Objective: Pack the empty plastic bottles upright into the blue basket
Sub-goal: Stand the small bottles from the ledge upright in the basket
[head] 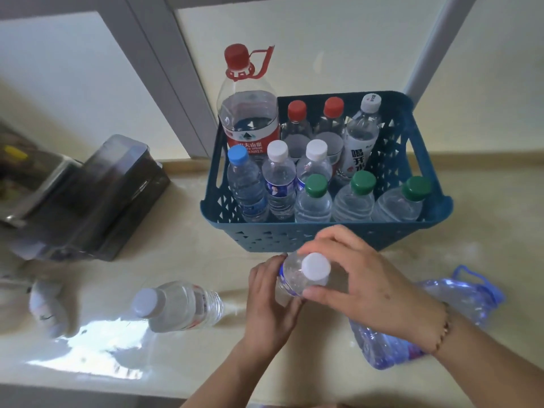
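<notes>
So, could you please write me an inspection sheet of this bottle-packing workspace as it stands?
Surface: pale glossy counter, glare patches.
Job's things: blue basket holds ten bottles upright or leaning; white-capped bottle held before it; another bottle lying on its side; crushed blue-tinted jug lying at right.
Clutter: dark box; small white object, blurred.
Grippers: left hand and right hand both grip the held bottle.
Cables: nothing seen.
Surroundings: pale wall, grey frame.
</notes>
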`<state>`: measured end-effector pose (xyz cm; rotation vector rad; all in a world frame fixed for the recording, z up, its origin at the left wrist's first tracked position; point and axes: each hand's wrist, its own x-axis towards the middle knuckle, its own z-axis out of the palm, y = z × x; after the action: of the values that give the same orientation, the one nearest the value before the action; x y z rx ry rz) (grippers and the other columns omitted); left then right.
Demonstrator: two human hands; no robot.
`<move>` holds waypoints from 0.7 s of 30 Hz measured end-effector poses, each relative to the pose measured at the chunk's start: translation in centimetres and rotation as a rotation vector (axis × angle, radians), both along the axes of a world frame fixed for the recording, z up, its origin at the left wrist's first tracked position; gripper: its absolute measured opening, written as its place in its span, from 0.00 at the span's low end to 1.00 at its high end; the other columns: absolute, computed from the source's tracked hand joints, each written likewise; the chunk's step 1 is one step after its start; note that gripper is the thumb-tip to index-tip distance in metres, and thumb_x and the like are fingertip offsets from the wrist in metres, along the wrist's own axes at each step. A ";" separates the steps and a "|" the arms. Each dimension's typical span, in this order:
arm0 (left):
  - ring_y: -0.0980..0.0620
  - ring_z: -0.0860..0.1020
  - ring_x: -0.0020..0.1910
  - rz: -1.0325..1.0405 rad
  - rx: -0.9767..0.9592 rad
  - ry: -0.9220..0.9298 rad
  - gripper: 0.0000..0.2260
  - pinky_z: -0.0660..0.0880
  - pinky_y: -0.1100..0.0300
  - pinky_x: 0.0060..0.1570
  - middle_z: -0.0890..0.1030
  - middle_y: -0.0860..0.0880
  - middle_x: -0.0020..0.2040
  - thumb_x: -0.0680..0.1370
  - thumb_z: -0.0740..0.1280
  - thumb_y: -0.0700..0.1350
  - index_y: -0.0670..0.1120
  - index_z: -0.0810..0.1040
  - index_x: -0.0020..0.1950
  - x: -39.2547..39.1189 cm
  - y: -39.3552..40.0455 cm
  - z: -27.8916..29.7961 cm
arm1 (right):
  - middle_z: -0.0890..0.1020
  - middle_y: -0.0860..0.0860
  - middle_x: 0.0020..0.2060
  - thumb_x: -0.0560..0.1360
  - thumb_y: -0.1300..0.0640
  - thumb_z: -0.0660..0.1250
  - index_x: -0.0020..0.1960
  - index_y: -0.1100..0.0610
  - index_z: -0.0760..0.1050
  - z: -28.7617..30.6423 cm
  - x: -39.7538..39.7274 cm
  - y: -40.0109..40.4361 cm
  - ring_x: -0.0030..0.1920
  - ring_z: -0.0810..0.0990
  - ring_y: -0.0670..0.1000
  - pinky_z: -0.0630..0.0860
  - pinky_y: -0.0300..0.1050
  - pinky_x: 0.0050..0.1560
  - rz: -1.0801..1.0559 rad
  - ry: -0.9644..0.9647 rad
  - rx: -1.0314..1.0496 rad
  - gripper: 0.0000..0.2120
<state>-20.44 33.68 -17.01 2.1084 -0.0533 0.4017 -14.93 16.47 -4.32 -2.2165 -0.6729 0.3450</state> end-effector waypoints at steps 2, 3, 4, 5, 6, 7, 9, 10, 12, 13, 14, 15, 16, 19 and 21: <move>0.51 0.74 0.60 0.026 -0.049 0.024 0.23 0.74 0.53 0.59 0.75 0.59 0.63 0.76 0.70 0.56 0.52 0.71 0.68 -0.2 -0.2 0.1 | 0.73 0.41 0.57 0.71 0.49 0.73 0.59 0.46 0.73 -0.5 0.4 1.2 0.59 0.74 0.43 0.67 0.31 0.59 0.026 0.019 0.057 0.19; 0.52 0.75 0.61 0.049 -0.085 0.050 0.23 0.74 0.53 0.59 0.75 0.61 0.63 0.75 0.71 0.56 0.57 0.70 0.68 -0.2 -0.2 0.1 | 0.75 0.42 0.57 0.71 0.51 0.74 0.59 0.47 0.74 -0.9 0.5 1.6 0.59 0.75 0.43 0.69 0.32 0.59 0.016 0.053 0.107 0.18; 0.52 0.75 0.62 0.070 -0.127 0.088 0.25 0.74 0.52 0.61 0.75 0.62 0.64 0.74 0.72 0.56 0.62 0.68 0.69 -0.2 -0.1 0.1 | 0.77 0.42 0.57 0.71 0.53 0.74 0.59 0.48 0.74 -1.2 0.6 1.9 0.59 0.76 0.44 0.70 0.33 0.58 0.004 0.089 0.155 0.18; 0.52 0.76 0.64 0.074 -0.174 0.134 0.26 0.74 0.50 0.62 0.75 0.61 0.65 0.74 0.73 0.55 0.65 0.66 0.69 -0.1 0.0 -0.1 | 0.78 0.43 0.56 0.71 0.55 0.74 0.59 0.50 0.74 -1.4 0.6 2.2 0.59 0.77 0.45 0.72 0.35 0.58 -0.002 0.115 0.194 0.18; 0.53 0.76 0.65 0.062 -0.210 0.180 0.28 0.74 0.49 0.63 0.76 0.60 0.65 0.73 0.74 0.55 0.67 0.66 0.69 -0.1 0.1 -0.4 | 0.79 0.44 0.57 0.72 0.55 0.74 0.60 0.51 0.74 -1.7 0.6 2.4 0.59 0.77 0.46 0.72 0.37 0.59 -0.003 0.125 0.220 0.18; 0.55 0.76 0.65 0.043 -0.226 0.213 0.28 0.74 0.49 0.63 0.77 0.61 0.65 0.73 0.74 0.56 0.69 0.65 0.69 -0.2 0.3 -0.7 | 0.79 0.44 0.57 0.72 0.55 0.73 0.60 0.51 0.74 -2.0 0.5 2.6 0.59 0.77 0.46 0.72 0.39 0.60 0.000 0.119 0.235 0.18; 0.59 0.76 0.64 0.026 -0.198 0.240 0.28 0.75 0.49 0.62 0.77 0.63 0.64 0.72 0.74 0.58 0.72 0.65 0.67 -0.2 0.4 -1.1 | 0.78 0.43 0.58 0.72 0.54 0.73 0.60 0.51 0.75 -2.1 0.4 2.8 0.61 0.77 0.47 0.73 0.44 0.62 0.009 0.118 0.253 0.18; 0.58 0.76 0.65 0.030 -0.191 0.235 0.27 0.75 0.48 0.62 0.77 0.63 0.64 0.72 0.73 0.59 0.72 0.65 0.67 -0.3 0.4 -1.2 | 0.78 0.42 0.58 0.71 0.54 0.73 0.60 0.50 0.75 -1.9 0.4 2.8 0.62 0.77 0.47 0.73 0.46 0.63 0.008 0.129 0.265 0.18; 0.54 0.76 0.66 0.042 -0.191 0.191 0.28 0.75 0.47 0.63 0.76 0.61 0.65 0.72 0.74 0.59 0.70 0.65 0.68 -0.6 0.0 -1.1 | 0.79 0.43 0.59 0.71 0.54 0.73 0.60 0.50 0.76 -0.5 0.6 2.1 0.62 0.77 0.48 0.74 0.50 0.62 -0.006 0.157 0.293 0.18; 0.54 0.75 0.66 0.038 -0.190 0.152 0.30 0.74 0.49 0.64 0.76 0.61 0.65 0.71 0.74 0.59 0.70 0.65 0.69 -0.7 -0.3 -0.5 | 0.79 0.43 0.59 0.72 0.53 0.73 0.61 0.50 0.76 0.8 0.7 1.6 0.62 0.77 0.49 0.75 0.52 0.61 -0.005 0.168 0.304 0.18; 0.54 0.75 0.67 0.022 -0.191 0.110 0.31 0.74 0.52 0.64 0.75 0.61 0.66 0.71 0.75 0.58 0.69 0.65 0.70 -0.6 -0.6 0.3 | 0.80 0.44 0.59 0.72 0.53 0.73 0.61 0.49 0.76 2.4 1.1 0.9 0.62 0.78 0.50 0.76 0.52 0.60 0.007 0.177 0.316 0.18; 0.55 0.75 0.67 0.002 -0.199 0.071 0.33 0.73 0.56 0.65 0.75 0.62 0.67 0.71 0.76 0.58 0.68 0.64 0.71 -0.2 -1.1 1.5 | 0.80 0.45 0.58 0.73 0.52 0.72 0.61 0.48 0.76 4.2 1.4 0.2 0.60 0.79 0.50 0.77 0.52 0.59 0.025 0.189 0.335 0.17; 0.55 0.74 0.67 -0.017 -0.217 0.037 0.33 0.72 0.59 0.65 0.74 0.62 0.67 0.71 0.76 0.59 0.68 0.63 0.72 0.4 -1.6 3.1 | 0.81 0.47 0.57 0.73 0.52 0.72 0.61 0.49 0.76 6.3 1.7 -0.6 0.58 0.80 0.51 0.79 0.50 0.57 0.042 0.209 0.370 0.17; 0.52 0.76 0.66 -0.122 -0.266 -0.108 0.32 0.72 0.60 0.64 0.75 0.58 0.67 0.73 0.72 0.64 0.62 0.64 0.74 2.7 -3.5 9.5 | 0.82 0.50 0.54 0.71 0.53 0.70 0.58 0.51 0.77 13.2 3.0 -3.3 0.55 0.82 0.49 0.80 0.42 0.49 0.054 0.184 0.544 0.15; 0.51 0.77 0.65 -0.209 -0.231 -0.177 0.32 0.73 0.59 0.62 0.76 0.54 0.66 0.74 0.68 0.66 0.55 0.66 0.74 4.7 -4.4 14.1 | 0.83 0.52 0.53 0.71 0.50 0.69 0.57 0.52 0.77 17.2 4.4 -4.8 0.55 0.83 0.51 0.81 0.44 0.48 0.031 0.062 0.599 0.15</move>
<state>-15.76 29.26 -2.95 1.8151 -0.3136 0.4456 -10.53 11.62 12.85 -1.6216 -0.6726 0.1916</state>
